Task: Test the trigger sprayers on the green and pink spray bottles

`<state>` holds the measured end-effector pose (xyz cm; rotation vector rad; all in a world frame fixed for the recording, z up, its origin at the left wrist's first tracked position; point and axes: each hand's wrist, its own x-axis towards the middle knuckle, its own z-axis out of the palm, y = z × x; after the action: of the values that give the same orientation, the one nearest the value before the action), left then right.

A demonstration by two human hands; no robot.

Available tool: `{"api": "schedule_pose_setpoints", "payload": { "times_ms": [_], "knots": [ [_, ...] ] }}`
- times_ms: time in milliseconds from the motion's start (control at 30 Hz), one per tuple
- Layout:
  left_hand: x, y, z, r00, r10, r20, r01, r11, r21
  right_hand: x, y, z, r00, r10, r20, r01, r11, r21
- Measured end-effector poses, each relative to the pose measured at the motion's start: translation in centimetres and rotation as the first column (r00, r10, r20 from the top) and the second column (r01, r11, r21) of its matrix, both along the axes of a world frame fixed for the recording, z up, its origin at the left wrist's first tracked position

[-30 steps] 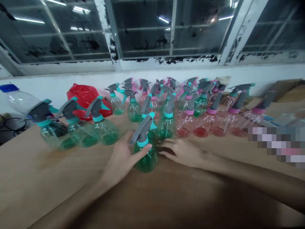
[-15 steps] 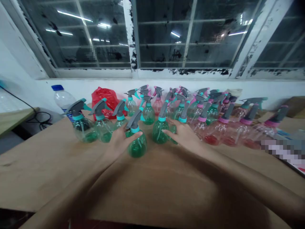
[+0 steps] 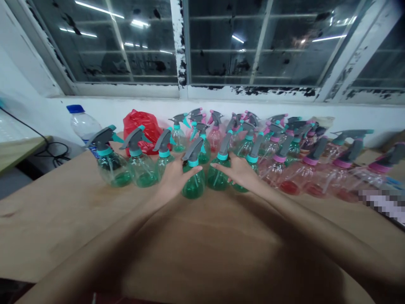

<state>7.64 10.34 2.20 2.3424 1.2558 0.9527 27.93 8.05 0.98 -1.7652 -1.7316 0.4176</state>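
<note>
The nearer green bottle [image 3: 193,185] is shifting back toward the front row [image 3: 144,171] and closer to the neighbouring green bottle [image 3: 217,176], apparently tightening the line on the table [image 3: 202,236], your left hand [image 3: 174,175] wrapping fingers around the former, your right hand [image 3: 243,172] cupping the latter.

Behind the brown wooden tabletop [image 3: 47,223] runs a white wall [image 3: 110,106]. Above the tabletop, white window frames [image 3: 177,38], their paint patched with black, hold dark panes [image 3: 221,46] showing bright tube lights [image 3: 99,9]. Left of the tabletop stands another table [image 3: 19,157].
</note>
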Motion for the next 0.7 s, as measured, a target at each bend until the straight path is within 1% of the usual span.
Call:
{"api": "schedule_pose_setpoints", "payload": {
  "times_ms": [100, 367, 533, 700],
  "knots": [
    [0.4, 0.5, 0.0, 1.0, 0.019, -0.007, -0.019, 1.0, 0.014, -0.1, 0.2, 0.1, 1.0, -0.007, 0.027, 0.007, 1.0, 0.005],
    [1.5, 2.4, -0.3, 0.996, 0.086, 0.012, -0.086, 0.996, 0.032, -0.2, -0.2, 0.5, 0.989, -0.021, 0.147, 0.01, 0.997, 0.073],
    [1.7, 3.4, -0.3, 0.997, 0.074, 0.031, -0.075, 0.996, 0.051, -0.1, -0.1, -0.1, 0.978, -0.036, 0.204, 0.013, 0.993, 0.114],
    [1.7, 3.8, -0.9, 0.996, 0.07, 0.055, -0.074, 0.995, 0.071, -0.3, -0.6, -0.7, 0.967, -0.038, 0.254, 0.004, 0.991, 0.131]
  ]
}}
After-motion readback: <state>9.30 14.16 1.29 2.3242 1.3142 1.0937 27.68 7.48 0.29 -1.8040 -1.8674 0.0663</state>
